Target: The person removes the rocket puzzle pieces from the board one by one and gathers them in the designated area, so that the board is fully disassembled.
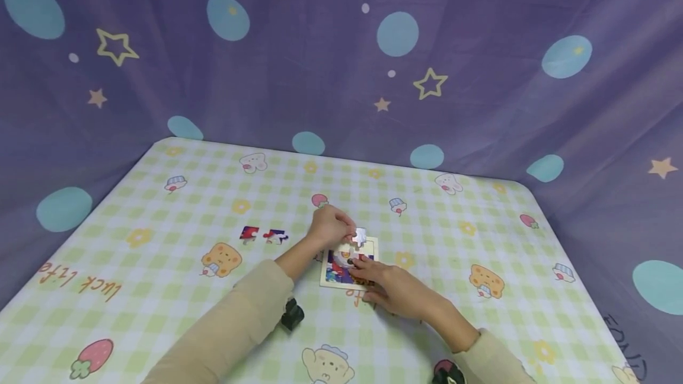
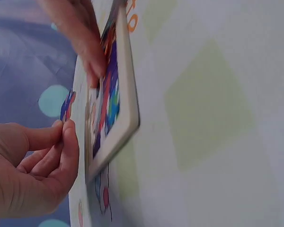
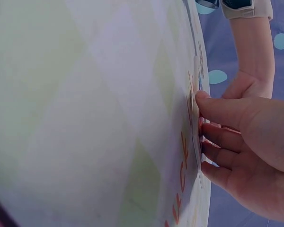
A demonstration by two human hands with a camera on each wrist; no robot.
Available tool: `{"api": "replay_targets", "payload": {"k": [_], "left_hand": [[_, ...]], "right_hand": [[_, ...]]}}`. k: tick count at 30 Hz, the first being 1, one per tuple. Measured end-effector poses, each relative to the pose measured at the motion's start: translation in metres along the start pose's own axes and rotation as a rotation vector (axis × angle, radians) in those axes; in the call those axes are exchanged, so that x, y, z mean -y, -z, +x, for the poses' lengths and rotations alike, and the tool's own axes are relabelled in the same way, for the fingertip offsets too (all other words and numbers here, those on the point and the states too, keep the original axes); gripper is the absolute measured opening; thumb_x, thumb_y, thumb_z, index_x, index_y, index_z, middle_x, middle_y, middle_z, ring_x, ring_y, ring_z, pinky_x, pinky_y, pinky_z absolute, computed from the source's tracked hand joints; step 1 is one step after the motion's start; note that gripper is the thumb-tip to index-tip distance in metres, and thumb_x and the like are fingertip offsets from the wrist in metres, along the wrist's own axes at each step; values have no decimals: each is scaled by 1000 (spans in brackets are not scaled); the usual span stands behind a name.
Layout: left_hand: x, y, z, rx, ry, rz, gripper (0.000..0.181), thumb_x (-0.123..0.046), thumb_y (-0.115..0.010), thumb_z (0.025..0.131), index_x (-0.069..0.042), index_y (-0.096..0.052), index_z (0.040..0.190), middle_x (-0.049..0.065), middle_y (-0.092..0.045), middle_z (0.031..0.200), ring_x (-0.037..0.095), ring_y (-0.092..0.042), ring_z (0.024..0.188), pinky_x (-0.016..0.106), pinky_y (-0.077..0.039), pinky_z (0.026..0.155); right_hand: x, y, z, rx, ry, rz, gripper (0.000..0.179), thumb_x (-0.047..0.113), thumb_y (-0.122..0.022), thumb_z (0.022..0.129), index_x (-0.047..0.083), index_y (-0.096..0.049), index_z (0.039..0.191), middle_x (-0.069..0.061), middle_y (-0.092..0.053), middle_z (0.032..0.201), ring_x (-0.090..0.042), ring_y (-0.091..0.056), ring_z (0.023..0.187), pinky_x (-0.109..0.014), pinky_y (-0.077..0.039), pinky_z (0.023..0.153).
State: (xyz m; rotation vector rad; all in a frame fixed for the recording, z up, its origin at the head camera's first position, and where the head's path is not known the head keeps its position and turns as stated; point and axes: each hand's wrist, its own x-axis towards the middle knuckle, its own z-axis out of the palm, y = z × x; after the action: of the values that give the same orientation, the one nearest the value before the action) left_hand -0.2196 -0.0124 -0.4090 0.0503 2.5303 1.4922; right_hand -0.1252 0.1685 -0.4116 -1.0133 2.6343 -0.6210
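At frame centre, the left hand pinches a puzzle piece; the right hand, fingers extended, touches the tray. Apparent step: insertion. Next move likely requires alignment.

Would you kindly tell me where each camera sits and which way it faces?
Head: worn there, looks forward-down at the green-and-white checked table cover; shows left hand, right hand, beige sleeves.
Left wrist: worn there, faces its hand pinching a small blue-and-red jigsaw piece; right hand shows.
Right wrist: worn there, faces its hand touching the cream-rimmed rectangular board; left forearm shows.
Both wrist views share that board.
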Motion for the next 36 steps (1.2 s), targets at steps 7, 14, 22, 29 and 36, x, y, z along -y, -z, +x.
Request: {"api": "replay_targets", "payload": {"k": [7,14,22,29,36], "left_hand": [[8,19,0,19,68,6,7,-7,-74,81,-1,-75,84,9,-71,71,7,-61,53,18,-51,53],[16,46,-3,94,84,47,8,-5,-73,81,1,-73,86,7,-70,67,7,-61,52,18,-51,54],[27,78,-9,14,61,160,8,-9,-75,81,-1,-75,83,7,-71,66,8,-61,52,17,-44,50],[35,85,-10,-32,24,320,6,-9,-74,82,-3,-74,80,8,-71,70,9,-58,53,19,-43,49],[37,88,-12,-61,-4,370,4,-8,-74,80,-4,-74,79,10,-72,76,14,-57,59,20,-44,53]], "right_hand": [[0,-1,1,-4,3,9,49,22,-62,93,10,-50,139,-8,-42,152,-26,-39,141,-45,-40,110],[0,-2,1,-9,3,5,49,22,-62,93,10,-50,139,-8,-41,152,-26,-39,141,-45,-40,110],[1,-1,0,3,-9,8,50,21,-61,94,11,-49,140,-8,-40,152,-26,-38,142,-45,-40,110],[4,0,-1,-5,-13,16,49,20,-62,93,9,-50,139,-9,-41,152,-27,-38,142,-45,-39,110],[4,-1,0,-7,-9,11,49,20,-62,93,9,-50,140,-9,-41,152,-27,-37,142,-45,-39,110]]}}
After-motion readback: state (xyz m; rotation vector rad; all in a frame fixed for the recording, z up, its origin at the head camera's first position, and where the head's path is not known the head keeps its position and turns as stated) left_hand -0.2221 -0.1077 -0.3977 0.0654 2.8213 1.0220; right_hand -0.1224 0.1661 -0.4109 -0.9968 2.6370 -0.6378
